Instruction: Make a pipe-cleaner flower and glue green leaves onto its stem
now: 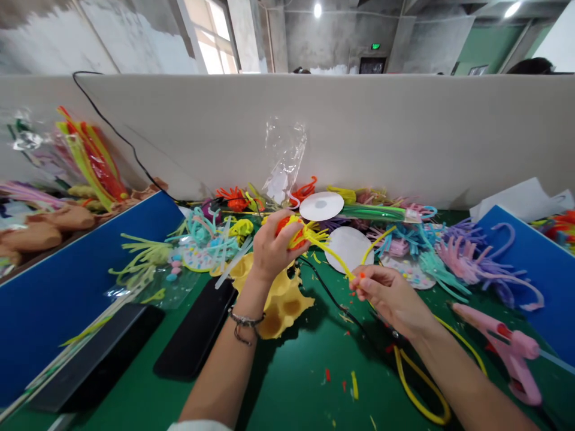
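Observation:
My left hand [273,250] is closed around an orange and yellow pipe-cleaner bundle [297,232], with short yellow ends sticking out on its right side. From the bundle a long yellow pipe cleaner [336,254] runs across to my right hand [390,294], whose thumb and fingers pinch it. A tiny orange bit shows at those fingertips. Further lengths of yellow loop down beside my right wrist. Beneath my left hand lies a torn yellow moulded tray [287,306]. White discs [321,206] sit just beyond the hands, one higher than the other.
A pink glue gun [503,344] lies at the right, and a black phone-like slab [197,329] and a dark box [101,353] at the left. Blue dividers [90,287] flank the green table. Colourful pipe-cleaner pieces pile along the pale back panel [381,131]; a black cord [335,296] crosses the tabletop.

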Tool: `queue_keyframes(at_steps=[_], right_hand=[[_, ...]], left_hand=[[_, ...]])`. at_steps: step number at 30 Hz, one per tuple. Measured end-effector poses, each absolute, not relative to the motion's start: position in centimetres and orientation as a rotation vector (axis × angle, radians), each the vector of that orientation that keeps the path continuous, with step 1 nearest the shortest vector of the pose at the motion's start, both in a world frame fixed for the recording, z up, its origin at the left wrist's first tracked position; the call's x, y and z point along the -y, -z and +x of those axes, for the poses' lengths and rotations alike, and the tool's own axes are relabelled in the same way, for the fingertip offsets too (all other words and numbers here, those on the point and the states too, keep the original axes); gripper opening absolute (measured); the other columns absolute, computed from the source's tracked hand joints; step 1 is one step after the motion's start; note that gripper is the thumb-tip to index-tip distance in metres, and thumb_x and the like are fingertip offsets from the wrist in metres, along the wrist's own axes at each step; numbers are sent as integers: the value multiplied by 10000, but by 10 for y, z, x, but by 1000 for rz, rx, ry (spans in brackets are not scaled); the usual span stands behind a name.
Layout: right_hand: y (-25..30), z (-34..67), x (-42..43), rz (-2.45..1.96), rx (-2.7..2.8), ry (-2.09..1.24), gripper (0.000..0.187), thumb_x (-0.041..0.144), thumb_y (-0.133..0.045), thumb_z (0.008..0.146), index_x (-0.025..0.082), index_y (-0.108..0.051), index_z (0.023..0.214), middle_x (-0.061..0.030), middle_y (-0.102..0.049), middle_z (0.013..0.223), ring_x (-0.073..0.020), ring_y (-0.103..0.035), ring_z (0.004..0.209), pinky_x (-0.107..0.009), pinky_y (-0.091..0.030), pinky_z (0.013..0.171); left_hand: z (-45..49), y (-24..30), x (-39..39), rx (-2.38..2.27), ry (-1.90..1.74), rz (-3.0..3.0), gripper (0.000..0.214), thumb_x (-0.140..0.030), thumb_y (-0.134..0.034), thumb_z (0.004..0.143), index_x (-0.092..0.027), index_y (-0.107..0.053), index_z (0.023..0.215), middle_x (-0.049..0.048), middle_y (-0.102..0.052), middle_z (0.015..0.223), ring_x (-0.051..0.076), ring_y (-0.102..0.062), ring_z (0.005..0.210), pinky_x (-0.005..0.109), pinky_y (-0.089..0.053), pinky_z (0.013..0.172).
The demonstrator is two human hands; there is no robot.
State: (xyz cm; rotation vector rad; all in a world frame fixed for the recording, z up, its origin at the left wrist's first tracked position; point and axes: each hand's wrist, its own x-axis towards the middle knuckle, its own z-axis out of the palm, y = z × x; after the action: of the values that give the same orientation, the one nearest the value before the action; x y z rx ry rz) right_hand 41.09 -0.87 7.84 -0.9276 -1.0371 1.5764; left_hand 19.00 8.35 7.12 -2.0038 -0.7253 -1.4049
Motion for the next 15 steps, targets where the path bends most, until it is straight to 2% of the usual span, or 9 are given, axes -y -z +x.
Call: queue_keyframes(at_steps=[5,9,13,15], right_hand=[[-84,408,13,-924,1007,-1608,286,406,-832,549,173,-671,587,-5,-633,631,-54,-506,519,-181,-424,489],[-91,415,9,-958,848,-1456,337,458,-837,509,205,-696,682,6,-625,620,-57,-501,518,-178,-440,486],[-97,425,7,-948,906,-1356,408,463,-817,539,233,-697,853,6,-626,695,-76,-510,566,-202,-472,533],[-97,428,7,-958,974,-1320,443,464,-767,620,245,-671,993,4,-625,749,-80,-516,597,-204,-479,563]], left_hand=[[192,-70,-84,815,1275,-2132,269,-331,-629,793,-186,-553,1007,100,-610,1013,201,-612,931,283,-499,743],[206,-73,-77,1222,1099,-2508,295,-391,-548,832,-177,-595,1029,99,-664,1022,222,-643,887,305,-495,725],[225,-74,-70,1595,1191,-2844,327,-430,-493,842,-169,-578,1020,75,-662,1005,223,-623,912,347,-488,802],[235,-72,-68,1754,1352,-2973,348,-463,-463,846,-175,-555,1018,46,-640,927,187,-613,807,325,-503,737]])
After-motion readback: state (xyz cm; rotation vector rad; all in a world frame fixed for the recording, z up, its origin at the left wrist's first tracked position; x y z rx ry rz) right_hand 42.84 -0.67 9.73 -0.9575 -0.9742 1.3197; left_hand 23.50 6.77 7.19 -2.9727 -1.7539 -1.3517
